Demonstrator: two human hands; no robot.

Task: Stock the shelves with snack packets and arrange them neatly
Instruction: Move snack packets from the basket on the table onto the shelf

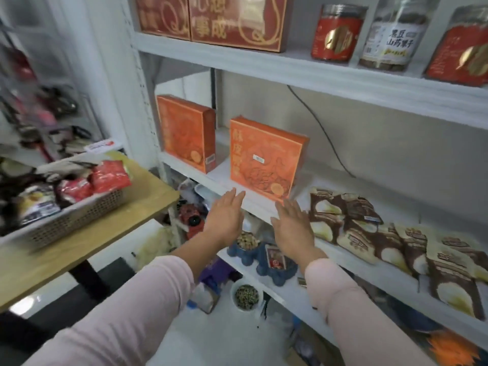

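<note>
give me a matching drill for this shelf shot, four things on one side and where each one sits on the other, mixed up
Things:
1. right-hand orange box
2. brown snack packets
3. grey basket
4. white-labelled jar

Places:
A. on the wooden table
B. on the top shelf, between two red-labelled jars
C. standing upright on the middle shelf
D. lying flat in an overlapping row along the right part of the middle shelf

Pairs: 1-C, 2-D, 3-A, 4-B
</note>
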